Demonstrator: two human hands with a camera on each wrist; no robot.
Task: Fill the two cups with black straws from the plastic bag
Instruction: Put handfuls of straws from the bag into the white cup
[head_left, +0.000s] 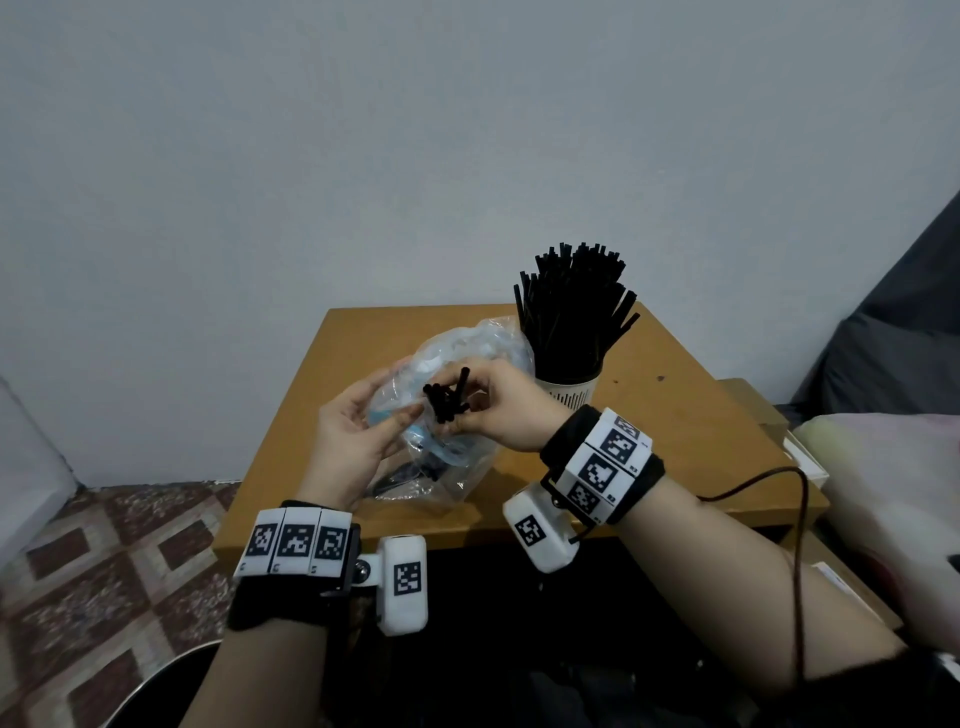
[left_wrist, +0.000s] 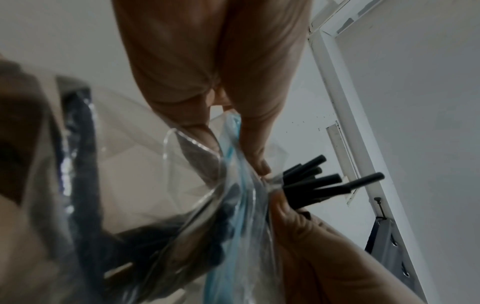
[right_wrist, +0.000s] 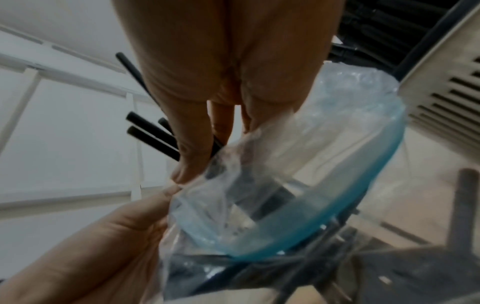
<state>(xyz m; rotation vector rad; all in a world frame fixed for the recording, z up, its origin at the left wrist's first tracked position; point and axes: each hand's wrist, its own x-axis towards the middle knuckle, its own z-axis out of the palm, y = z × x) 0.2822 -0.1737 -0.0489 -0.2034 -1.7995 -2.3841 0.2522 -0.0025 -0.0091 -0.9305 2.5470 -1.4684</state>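
A clear plastic bag (head_left: 452, 462) with a blue rim lies on the wooden table (head_left: 691, 431) in the head view. My left hand (head_left: 358, 431) holds the bag's mouth (left_wrist: 233, 156). My right hand (head_left: 493, 410) pinches a small bunch of black straws (head_left: 449, 397) sticking out of the bag; their ends show in the left wrist view as black straws (left_wrist: 319, 185) and in the right wrist view as black straws (right_wrist: 150, 135). More dark straws lie inside the bag (right_wrist: 285, 205). A white slotted cup (head_left: 569, 392) full of black straws (head_left: 571, 306) stands behind my right hand. A second cup is not visible.
The small table stands against a grey wall (head_left: 363, 156). Patterned floor (head_left: 104, 561) lies to the left. A dark cloth (head_left: 893, 338) and a pale bag (head_left: 893, 493) sit to the right. A cable (head_left: 795, 545) runs from my right wrist.
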